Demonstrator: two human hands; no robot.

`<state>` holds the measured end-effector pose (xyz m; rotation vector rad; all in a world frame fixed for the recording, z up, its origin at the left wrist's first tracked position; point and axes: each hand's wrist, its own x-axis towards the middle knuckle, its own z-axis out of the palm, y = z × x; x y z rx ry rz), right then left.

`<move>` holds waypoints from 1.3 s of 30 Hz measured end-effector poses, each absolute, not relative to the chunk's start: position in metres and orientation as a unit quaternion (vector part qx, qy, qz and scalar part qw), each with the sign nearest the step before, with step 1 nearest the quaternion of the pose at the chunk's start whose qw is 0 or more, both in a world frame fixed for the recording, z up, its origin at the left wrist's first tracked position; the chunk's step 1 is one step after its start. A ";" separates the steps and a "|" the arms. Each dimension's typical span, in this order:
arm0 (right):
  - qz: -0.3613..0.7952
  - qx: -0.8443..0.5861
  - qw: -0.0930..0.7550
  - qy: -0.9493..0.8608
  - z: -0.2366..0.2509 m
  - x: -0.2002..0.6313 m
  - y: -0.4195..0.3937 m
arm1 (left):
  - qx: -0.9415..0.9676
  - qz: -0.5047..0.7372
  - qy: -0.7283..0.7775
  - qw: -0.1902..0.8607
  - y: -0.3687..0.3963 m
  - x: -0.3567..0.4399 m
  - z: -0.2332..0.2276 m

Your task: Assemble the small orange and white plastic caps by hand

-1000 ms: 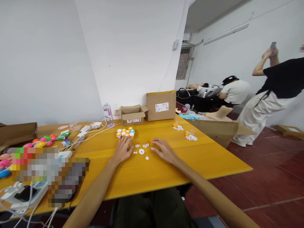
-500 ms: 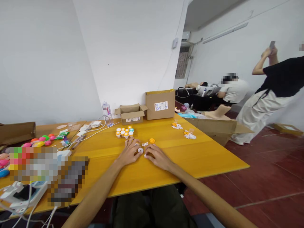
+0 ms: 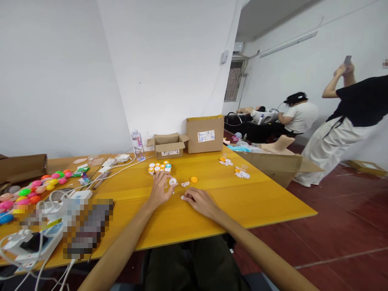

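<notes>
The left hand (image 3: 159, 190) has its grip closed on a white ring disc (image 3: 173, 182), pinched at the fingertips and lifted clear of the table (image 3: 257, 202), which keeps it free to turn; the right hand (image 3: 198, 202) rests just right of it, fingertips pressing a small white piece (image 3: 182, 197) flat; whether that grip is clenched I cannot tell; an orange cap (image 3: 194, 179) lies just beyond.
</notes>
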<state>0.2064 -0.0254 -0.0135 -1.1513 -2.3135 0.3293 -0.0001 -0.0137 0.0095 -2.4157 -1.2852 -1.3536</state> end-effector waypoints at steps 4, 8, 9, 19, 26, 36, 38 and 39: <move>0.105 -0.436 0.249 -0.858 -0.009 0.193 -0.019 | -0.819 -0.409 -0.399 -0.044 -0.018 0.001 0.007; 0.106 -0.437 0.258 -0.855 -0.007 0.190 -0.017 | -0.835 -0.369 -0.401 -0.076 -0.021 0.000 0.005; 0.105 -0.434 0.261 -0.856 -0.007 0.190 -0.017 | -0.836 -0.367 -0.401 -0.078 -0.021 0.000 0.004; 0.108 -0.445 0.276 -0.845 -0.012 0.190 -0.008 | -0.832 -0.329 -0.426 -0.134 -0.021 0.000 0.001; 0.107 -0.445 0.284 -0.843 -0.013 0.191 -0.011 | -0.843 -0.304 -0.435 -0.086 -0.018 -0.006 -0.001; 0.093 -0.444 0.279 -0.846 -0.017 0.189 -0.011 | -0.855 -0.261 -0.447 0.036 -0.011 -0.015 -0.007; 0.093 -0.437 0.279 -0.850 -0.017 0.190 -0.010 | -0.852 -0.258 -0.452 0.057 -0.009 -0.016 -0.009; 0.093 -0.435 0.280 -0.851 -0.016 0.190 -0.010 | -0.851 -0.258 -0.453 0.065 -0.008 -0.016 -0.010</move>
